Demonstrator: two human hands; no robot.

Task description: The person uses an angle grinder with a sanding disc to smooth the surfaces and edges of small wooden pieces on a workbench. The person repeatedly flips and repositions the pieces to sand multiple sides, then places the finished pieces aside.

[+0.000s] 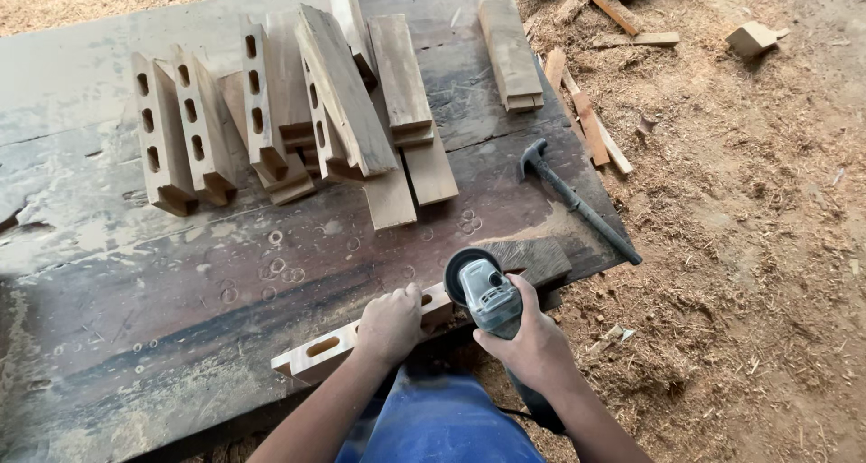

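While the pale slotted wooden block (361,341) lies at the near edge of the dark weathered table (135,337), it is pinned flat by the closed left hand (390,323). The grey angle grinder (487,293), gripped by the right hand (532,346), is best kept steady at the block's right end, fingers clear of the disc.

Worn dark wooden workbench (135,319), top scuffed, stained, marked with small ring impressions. Beyond the grip, at the bench's far side: a row of slotted wooden blocks (194,129) standing on edge and several flat planks (401,75) leaning together. Beyond and right of the grip, a black hammer (577,201) lies near the bench edge. Ground to the right: sawdust floor (767,246) with scattered wood offcuts (586,111). Even daylight, soft shadows.
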